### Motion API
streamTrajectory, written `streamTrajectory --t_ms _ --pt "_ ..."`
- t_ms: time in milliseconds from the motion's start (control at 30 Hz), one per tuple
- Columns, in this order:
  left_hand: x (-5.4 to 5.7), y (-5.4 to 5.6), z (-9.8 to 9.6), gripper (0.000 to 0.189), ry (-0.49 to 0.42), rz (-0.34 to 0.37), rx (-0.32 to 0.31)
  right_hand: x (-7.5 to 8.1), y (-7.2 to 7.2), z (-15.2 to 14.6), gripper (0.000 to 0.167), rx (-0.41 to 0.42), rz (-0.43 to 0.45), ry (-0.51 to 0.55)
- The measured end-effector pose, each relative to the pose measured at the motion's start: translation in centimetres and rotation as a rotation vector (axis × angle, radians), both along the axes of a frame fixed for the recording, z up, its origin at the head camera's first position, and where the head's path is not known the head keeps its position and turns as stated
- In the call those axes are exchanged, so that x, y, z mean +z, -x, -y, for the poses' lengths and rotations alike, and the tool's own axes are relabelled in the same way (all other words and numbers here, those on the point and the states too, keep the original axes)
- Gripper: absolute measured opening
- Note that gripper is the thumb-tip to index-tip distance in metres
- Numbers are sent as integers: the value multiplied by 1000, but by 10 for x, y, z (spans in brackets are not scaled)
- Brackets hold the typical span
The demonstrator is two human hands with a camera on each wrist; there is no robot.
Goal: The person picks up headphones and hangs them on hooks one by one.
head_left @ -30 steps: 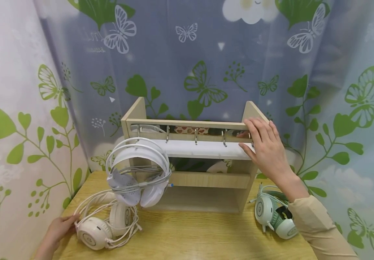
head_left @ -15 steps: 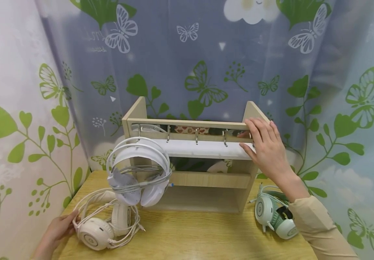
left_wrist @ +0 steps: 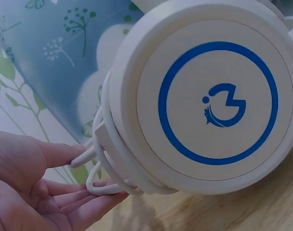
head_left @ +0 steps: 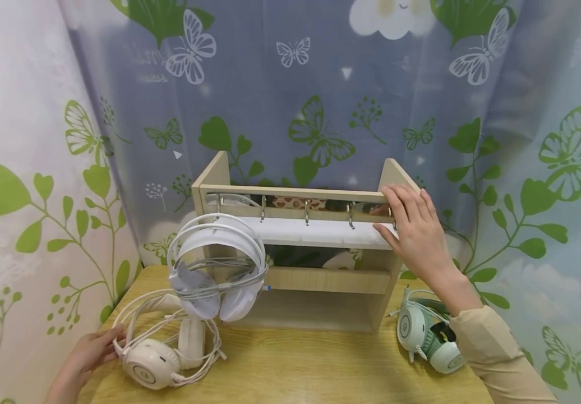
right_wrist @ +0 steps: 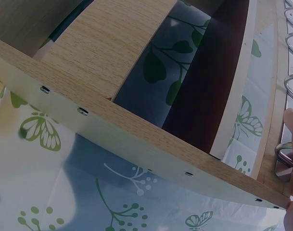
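In the head view my left hand (head_left: pixel 90 354) is at the left side of cream headphones (head_left: pixel 151 365), which lie on the table with their cable looped about them. The left wrist view shows its thumb and fingers around cable loops beside the blue-ringed earcup (left_wrist: pixel 218 103). My right hand (head_left: pixel 416 230) grips the upper right corner of a wooden rack (head_left: pixel 326 280), fingers over the top rail and thumb in front. Little of that hand enters the right wrist view, beside a metal hook (right_wrist: pixel 285 154). White headphones (head_left: pixel 220 269) hang from the rack's leftmost hook.
Green and white headphones (head_left: pixel 424 336) lie right of the rack on the wooden table (head_left: pixel 295 365). Several metal hooks (head_left: pixel 307 212) line the rack's upper rail, above a white shelf (head_left: pixel 316 231). Patterned curtains (head_left: pixel 290 78) enclose the table behind and at both sides.
The cream headphones have turned slightly under my left hand, and their far earcup now shows more edge-on. My right hand keeps its place on the rack.
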State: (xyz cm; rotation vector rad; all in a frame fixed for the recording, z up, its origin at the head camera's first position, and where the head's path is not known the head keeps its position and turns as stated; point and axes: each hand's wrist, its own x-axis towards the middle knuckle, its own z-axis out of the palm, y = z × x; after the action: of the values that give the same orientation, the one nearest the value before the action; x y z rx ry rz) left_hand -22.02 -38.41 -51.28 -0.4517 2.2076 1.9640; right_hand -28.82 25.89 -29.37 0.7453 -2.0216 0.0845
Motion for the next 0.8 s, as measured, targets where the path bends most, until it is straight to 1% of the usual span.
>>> streamTrajectory --t_ms 200,333,433,500,600,700,800 --pt "8 -3 -3 66 0 -10 6 -1 0 0 69 7 -12 12" --pt "13 -4 -5 63 -2 -38 12 0 -1 1 69 3 3 1" --pt "19 -6 -5 64 14 -61 14 0 -1 1 69 3 10 -4" --pt "23 -8 -5 67 38 -77 7 0 0 1 69 6 7 -2" --pt "30 -12 -5 72 101 -102 -22 0 0 2 69 13 -9 8" --pt "35 -15 -6 71 172 -138 -39 0 0 2 69 20 -26 17" --pt "38 -18 -6 68 216 -186 -42 0 0 1 69 12 -12 11"
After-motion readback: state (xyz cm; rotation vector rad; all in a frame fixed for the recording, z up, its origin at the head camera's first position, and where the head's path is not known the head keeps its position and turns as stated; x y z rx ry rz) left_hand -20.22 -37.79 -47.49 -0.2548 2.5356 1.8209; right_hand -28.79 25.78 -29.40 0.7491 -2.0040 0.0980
